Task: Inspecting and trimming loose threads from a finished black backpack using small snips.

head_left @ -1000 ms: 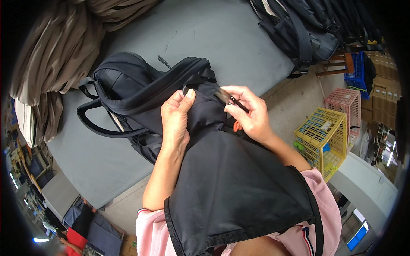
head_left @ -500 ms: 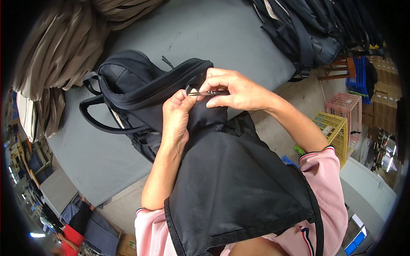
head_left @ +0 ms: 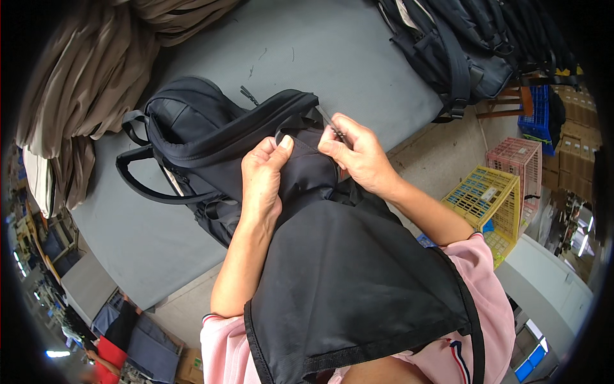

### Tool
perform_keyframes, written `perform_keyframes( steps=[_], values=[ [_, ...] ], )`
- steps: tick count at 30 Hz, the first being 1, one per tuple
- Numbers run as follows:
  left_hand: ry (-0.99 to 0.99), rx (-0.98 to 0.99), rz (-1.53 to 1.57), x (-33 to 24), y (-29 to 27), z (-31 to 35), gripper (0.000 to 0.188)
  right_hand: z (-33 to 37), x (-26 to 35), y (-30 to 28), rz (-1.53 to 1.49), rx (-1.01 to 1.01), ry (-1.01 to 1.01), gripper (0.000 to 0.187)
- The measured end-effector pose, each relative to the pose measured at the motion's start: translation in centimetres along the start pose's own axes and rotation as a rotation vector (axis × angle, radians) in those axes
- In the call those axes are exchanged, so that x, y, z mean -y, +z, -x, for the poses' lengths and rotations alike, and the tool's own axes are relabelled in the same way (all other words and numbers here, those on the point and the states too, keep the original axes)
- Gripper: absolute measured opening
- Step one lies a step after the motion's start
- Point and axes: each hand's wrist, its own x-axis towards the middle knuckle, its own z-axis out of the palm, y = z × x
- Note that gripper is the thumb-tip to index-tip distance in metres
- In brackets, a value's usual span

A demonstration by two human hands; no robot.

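A black backpack [head_left: 192, 118] lies on the grey table in front of me, its carry handle to the left. My left hand [head_left: 263, 168] pinches a black webbing strap [head_left: 279, 135] of the bag between thumb and fingers. Close by on the right, my right hand [head_left: 355, 153] is closed around a pair of slim dark thread snips [head_left: 336, 130]. Their tips point up and to the left, apart from the strap. My fingers cover part of the snips. Black zipper pulls [head_left: 249, 95] stick up behind the bag's edge.
Brown fabric pieces [head_left: 96, 70] are heaped at the far left of the grey table [head_left: 332, 51]. More black backpacks [head_left: 454, 57] lie at the far right. Yellow [head_left: 486, 198] and pink crates [head_left: 517, 163] stand right, on the floor. A black apron [head_left: 364, 275] covers my front.
My right hand has drawn the snips away from the strap, rightward, and turned their tips upward. My left hand keeps its pinch. A thin dark thread now shows on the table beyond the bag.
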Motion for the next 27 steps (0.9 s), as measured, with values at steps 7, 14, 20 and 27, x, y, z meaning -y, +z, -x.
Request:
perform_keyframes(
  steps=[7, 14, 20, 27],
  values=[
    [0.009, 0.018, -0.017, 0.0, -0.6, -0.1, 0.017, 2.2, 0.5, -1.4, 0.329, -0.287, -0.236, 0.026],
    [0.0, -0.023, -0.021, -0.5, 0.2, 0.1, 0.019, 2.4, 2.0, -2.2, 0.721, -0.05, -0.318, 0.025],
    [0.045, -0.02, -0.043, 0.1, 0.0, -0.3, 0.018, 1.2, 2.3, -2.4, 0.829, -0.028, -0.458, 0.024],
    [0.073, -0.007, -0.155, -0.1, 0.1, -2.0, 0.017, 1.2, -0.4, -2.4, 0.142, -0.055, 0.051, 0.035]
  ],
)
